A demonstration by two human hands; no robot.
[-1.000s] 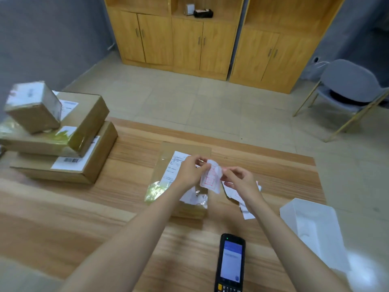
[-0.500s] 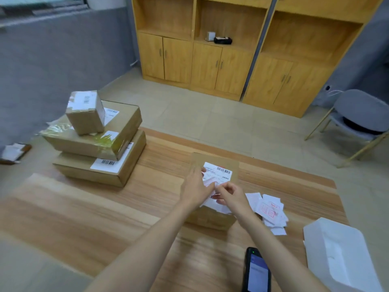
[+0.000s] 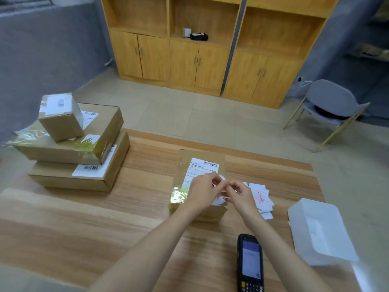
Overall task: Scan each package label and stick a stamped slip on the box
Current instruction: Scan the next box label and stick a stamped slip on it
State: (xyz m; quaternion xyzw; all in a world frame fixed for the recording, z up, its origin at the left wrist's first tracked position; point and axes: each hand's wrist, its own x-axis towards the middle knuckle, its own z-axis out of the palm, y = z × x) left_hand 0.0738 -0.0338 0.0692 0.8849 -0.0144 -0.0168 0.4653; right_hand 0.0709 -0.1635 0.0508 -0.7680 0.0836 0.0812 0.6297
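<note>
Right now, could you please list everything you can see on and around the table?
table: one, wooden, under everything
stacked boxes: three, brown, table's left
labelled box: one, brown, table middle
loose slips: a pile, white with red stamps, right of that box
scanner: one, black, near edge
tray: one, white, table's right
cabinets: two, wooden, far wall
chair: one, grey, far right
left hand, right hand: pinching one white slip over the labelled box
</note>
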